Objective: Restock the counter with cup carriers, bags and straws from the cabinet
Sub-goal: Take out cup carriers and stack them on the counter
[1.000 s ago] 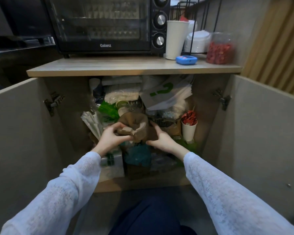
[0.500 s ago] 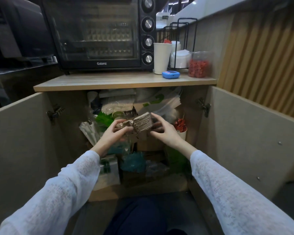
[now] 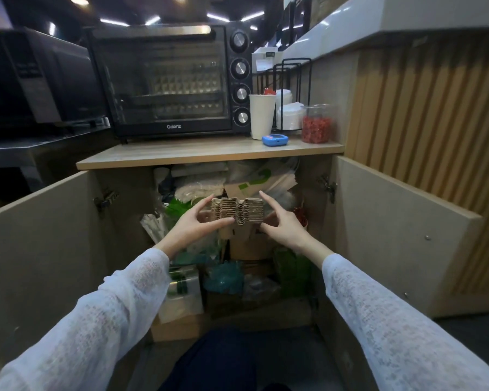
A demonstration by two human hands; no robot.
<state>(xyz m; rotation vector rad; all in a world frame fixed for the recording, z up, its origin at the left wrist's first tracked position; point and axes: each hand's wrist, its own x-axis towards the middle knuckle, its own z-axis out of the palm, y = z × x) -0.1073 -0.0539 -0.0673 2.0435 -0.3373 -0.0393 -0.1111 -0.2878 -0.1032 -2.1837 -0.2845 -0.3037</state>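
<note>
At mid-frame, before the open cabinet (image 3: 378, 221), her left hand (image 3: 194, 225) and right hand (image 3: 280, 224) pinch opposite ends of a nested stack of pulp cup carriers (image 3: 237, 210), likely light, stiff, crushable, best held by those ends

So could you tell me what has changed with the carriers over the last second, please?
The carrier stack has come up out of the cabinet clutter. The left hand kept its grip; the right hand, open beside it a second ago, now grips its other end. The doors stay open.
</note>
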